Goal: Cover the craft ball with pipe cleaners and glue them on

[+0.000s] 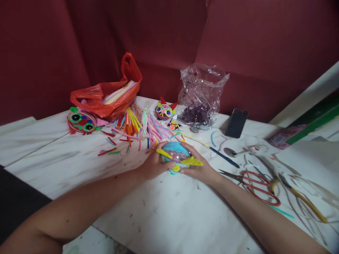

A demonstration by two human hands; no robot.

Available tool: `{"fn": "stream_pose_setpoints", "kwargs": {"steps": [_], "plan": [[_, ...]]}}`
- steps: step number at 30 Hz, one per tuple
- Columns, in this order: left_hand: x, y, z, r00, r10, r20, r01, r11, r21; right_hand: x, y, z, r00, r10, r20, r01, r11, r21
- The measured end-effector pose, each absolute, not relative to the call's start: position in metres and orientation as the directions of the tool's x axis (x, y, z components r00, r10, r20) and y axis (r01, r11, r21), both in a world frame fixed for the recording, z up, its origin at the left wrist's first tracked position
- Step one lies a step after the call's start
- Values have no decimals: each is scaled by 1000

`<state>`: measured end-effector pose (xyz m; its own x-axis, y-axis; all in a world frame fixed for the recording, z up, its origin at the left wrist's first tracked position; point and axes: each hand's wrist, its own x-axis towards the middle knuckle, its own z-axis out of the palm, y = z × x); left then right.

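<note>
Between my two hands, just above the marble-patterned table, is a round ball craft wrapped in blue pipe cleaner, with a clear, shiny part in the middle. Yellow pieces stick out from it, one on the left and a wing-like yellow piece on the right. My left hand grips its left side, thumb across the front. From the right, my right hand closes round it with fingers at the top and thumb underneath. The far side of the ball is hidden.
Behind lie loose pipe cleaners, a red plastic bag, a clear bag and two finished-looking faces, one green-eyed, one red-eared. To the right are a phone, red-handled scissors, yellow-handled pliers and a glue gun.
</note>
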<state>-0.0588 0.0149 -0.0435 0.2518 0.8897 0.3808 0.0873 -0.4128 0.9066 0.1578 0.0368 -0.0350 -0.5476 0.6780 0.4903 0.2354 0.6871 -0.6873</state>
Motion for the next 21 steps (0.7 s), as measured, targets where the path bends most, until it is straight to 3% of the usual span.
{"fn": "stream_pose_setpoints", "kwargs": {"steps": [21], "plan": [[-57, 15, -43, 223, 894, 390, 68, -413, 908, 157, 37, -39, -522, 705, 480, 247, 664, -706]]}}
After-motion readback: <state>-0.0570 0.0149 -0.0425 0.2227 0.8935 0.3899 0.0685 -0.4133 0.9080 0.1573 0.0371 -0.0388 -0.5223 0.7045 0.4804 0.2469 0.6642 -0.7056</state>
